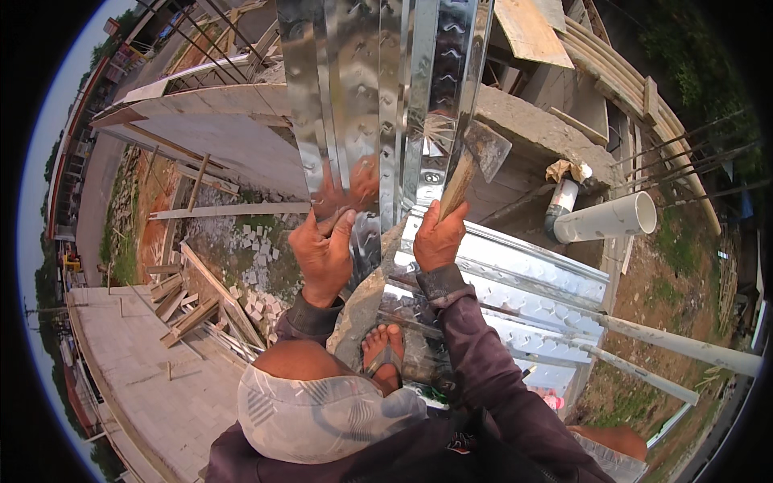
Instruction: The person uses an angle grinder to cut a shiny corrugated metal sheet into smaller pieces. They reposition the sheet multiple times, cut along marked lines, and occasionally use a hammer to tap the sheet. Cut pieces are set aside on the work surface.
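My right hand (439,236) is closed round the wooden handle of a hatchet (487,150); its broad grey head points up and away. Just left of it, my left hand (320,256) is closed, thumb up, near the lower edge of a shiny embossed metal decking sheet (348,105). A small dark brownish piece shows at its fingers; what it is I cannot make out. Further ribbed metal sheets (507,270) lie to the right, below my right hand. My sandalled foot (382,354) rests between the hands, beside a rough concrete edge (354,318).
A white plastic pipe (608,219) juts out at the right, near bare rebar (692,153). Wooden poles (676,342) extend from under the sheets. Lower down on the left lie timber offcuts (189,318) and broken block rubble (262,249), beside a pale block wall (129,354).
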### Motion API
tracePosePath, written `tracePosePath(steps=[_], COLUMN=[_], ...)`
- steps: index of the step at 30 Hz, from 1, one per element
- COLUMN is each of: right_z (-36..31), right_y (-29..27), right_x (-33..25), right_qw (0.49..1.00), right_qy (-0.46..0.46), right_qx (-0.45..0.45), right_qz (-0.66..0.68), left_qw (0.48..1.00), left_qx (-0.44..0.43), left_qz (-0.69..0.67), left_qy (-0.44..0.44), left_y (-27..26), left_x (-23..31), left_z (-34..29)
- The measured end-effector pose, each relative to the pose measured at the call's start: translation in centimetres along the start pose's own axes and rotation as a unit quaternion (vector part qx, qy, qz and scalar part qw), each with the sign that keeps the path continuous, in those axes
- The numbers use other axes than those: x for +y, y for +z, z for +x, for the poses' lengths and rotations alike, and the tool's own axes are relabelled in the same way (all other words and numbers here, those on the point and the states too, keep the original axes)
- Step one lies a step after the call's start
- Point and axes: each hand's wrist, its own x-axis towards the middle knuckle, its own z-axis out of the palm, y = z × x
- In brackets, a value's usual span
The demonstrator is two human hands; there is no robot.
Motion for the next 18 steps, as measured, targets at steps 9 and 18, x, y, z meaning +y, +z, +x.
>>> tracePosePath(steps=[9, 18], right_z=[0.4, 2.5], right_y=[-2.1, -3.7], right_x=[-1.1, -3.5], right_qw=[0.976, 0.915], right_qy=[0.046, 0.254], right_qx=[-0.076, -0.205], right_qz=[0.200, 0.235], left_qw=[0.999, 1.000], left_qx=[0.010, 0.003], left_qz=[-0.039, -0.005], left_qy=[-0.013, 0.031], left_y=[-0.4, -1.0], left_x=[-1.3, -1.3], left_z=[-0.7, -0.4])
